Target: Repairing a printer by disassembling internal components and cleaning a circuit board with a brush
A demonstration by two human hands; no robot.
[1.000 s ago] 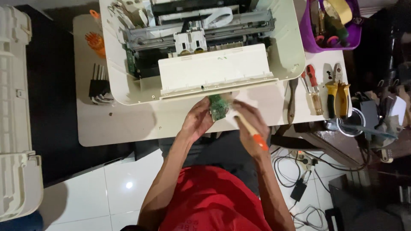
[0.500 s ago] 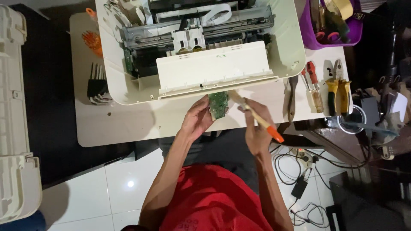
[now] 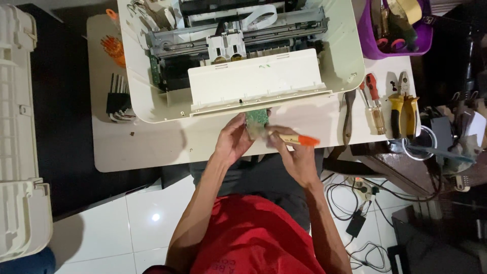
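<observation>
My left hand [image 3: 234, 139] holds a small green circuit board [image 3: 257, 117] upright just above the white table's [image 3: 152, 147] front edge. My right hand [image 3: 296, 155] grips a small brush [image 3: 294, 139] with a wooden handle and orange end, lying almost level, its blurred bristle end against the board. Both hands are right in front of an opened cream printer [image 3: 243, 56] with its inner carriage and rails exposed.
A black hex key set [image 3: 119, 99] lies left of the printer. Screwdrivers [image 3: 374, 104] and yellow-handled pliers [image 3: 403, 104] lie to the right. A purple tub [image 3: 401, 25] of tools stands at the back right. A cream printer cover [image 3: 20, 132] rests at far left. Cables [image 3: 355, 203] lie on the floor.
The brush has swung from pointing down and to the right to lying almost level, its bristles moving across the board. My left hand keeps the board in place.
</observation>
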